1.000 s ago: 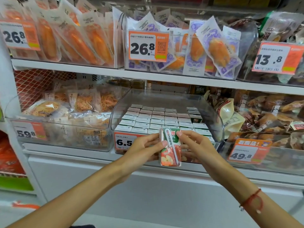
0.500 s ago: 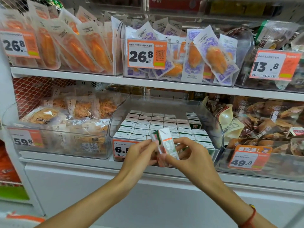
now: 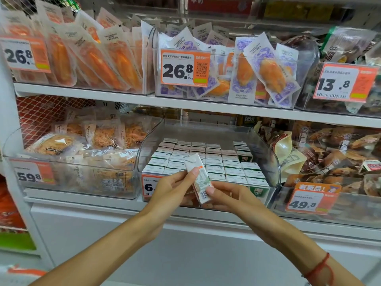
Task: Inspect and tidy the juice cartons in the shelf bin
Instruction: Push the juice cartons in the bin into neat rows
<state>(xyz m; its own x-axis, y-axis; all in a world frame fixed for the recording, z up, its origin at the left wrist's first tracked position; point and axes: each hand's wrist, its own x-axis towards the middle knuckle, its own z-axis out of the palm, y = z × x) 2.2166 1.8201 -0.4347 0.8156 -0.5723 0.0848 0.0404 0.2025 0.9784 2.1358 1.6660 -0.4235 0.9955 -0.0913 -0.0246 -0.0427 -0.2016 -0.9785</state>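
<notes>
Carton held in front of the clear bin, snack bins either side.

My left hand and right hand both pinch the juice carton; it tilts top-up-left, barcode end toward me, over the packed cartons.

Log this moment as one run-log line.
both hands: left hand, right hand | holding: juice carton, tilted | over: clear bin

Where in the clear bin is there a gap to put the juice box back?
One gap shows in the clear bin: a sunken slot toward the back right, between the main block of packed cartons and the right-hand column, behind a green carton. Everywhere else is packed tight. Both hands hold the juice carton.
</notes>
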